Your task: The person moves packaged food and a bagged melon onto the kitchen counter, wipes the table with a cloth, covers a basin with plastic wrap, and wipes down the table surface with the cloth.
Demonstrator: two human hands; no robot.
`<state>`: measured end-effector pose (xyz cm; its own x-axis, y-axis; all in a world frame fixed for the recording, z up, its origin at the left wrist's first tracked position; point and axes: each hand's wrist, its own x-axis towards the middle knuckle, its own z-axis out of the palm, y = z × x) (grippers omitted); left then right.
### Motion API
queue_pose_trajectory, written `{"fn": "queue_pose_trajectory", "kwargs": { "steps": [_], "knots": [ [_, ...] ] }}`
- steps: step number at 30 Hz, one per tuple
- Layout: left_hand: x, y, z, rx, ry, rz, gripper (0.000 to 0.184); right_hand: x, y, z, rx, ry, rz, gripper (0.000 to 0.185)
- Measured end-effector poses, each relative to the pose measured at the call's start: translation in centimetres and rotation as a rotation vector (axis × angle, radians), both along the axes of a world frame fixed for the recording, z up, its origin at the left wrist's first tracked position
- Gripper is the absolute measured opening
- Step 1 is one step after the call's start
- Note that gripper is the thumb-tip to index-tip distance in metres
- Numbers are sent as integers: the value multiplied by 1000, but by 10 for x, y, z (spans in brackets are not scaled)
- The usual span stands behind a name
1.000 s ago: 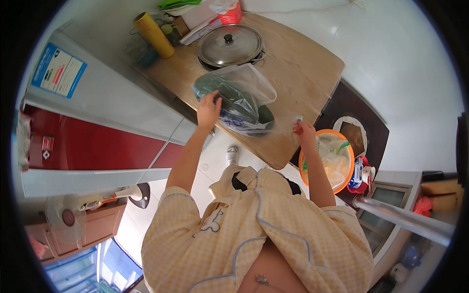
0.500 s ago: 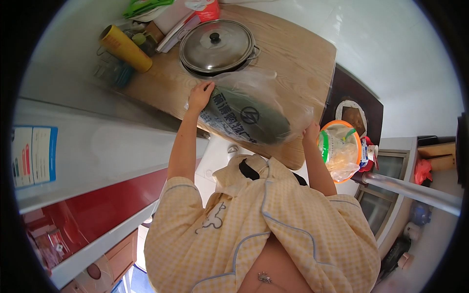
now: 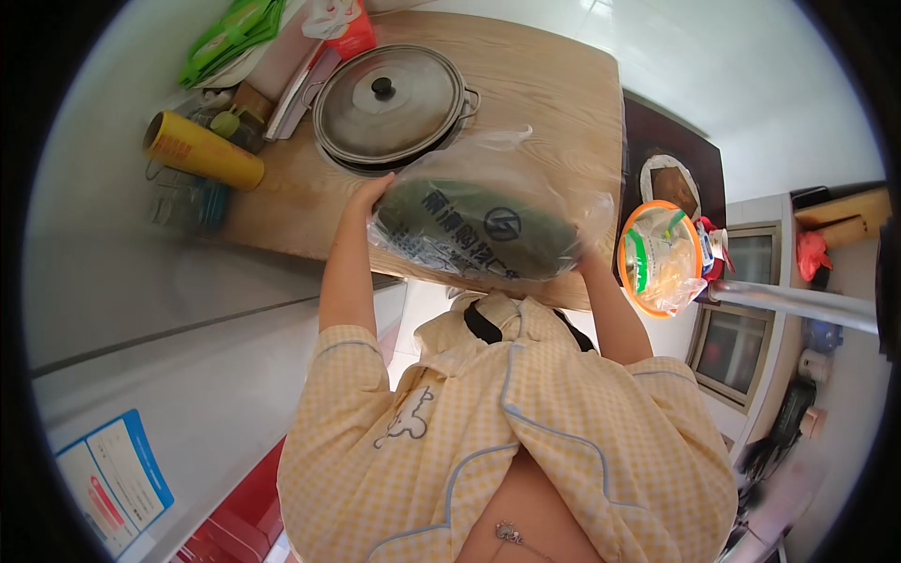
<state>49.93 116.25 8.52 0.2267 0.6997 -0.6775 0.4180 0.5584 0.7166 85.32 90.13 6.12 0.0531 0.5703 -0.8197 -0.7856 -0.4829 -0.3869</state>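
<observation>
A clear plastic bag printed with large black characters lies at the near edge of the wooden table. Inside it is a long, thick, dark-green thing like a winter melon, lying on its side. My left hand grips the bag at its left end, thumb on top and the other fingers mostly hidden. At the opposite end, my right hand is closed on the bag, partly covered by the plastic and slightly blurred.
Behind the bag stands a lidded metal pan on the table. A yellow film roll and glass jars are at the left. An orange-rimmed basket holding plastic packages stands right of my right hand.
The view has turned and shifted. My right hand has come in closer against the bag's right end, and the plastic there is gathered nearer the green thing. My left hand keeps its hold.
</observation>
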Motion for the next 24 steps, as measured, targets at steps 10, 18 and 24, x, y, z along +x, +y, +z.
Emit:
{"fn": "queue_pose_trajectory", "kwargs": {
  "steps": [10,18,24],
  "knots": [
    [9,-19,48,-277,109,-149,44,-12,26,34,-9,-174,10,40],
    [-8,-20,20,-476,-64,-256,58,-25,14,61,-142,-99,85,47],
    [-7,-50,39,-347,90,-161,48,-20,-20,41,-75,-64,69,49]
  ]
}}
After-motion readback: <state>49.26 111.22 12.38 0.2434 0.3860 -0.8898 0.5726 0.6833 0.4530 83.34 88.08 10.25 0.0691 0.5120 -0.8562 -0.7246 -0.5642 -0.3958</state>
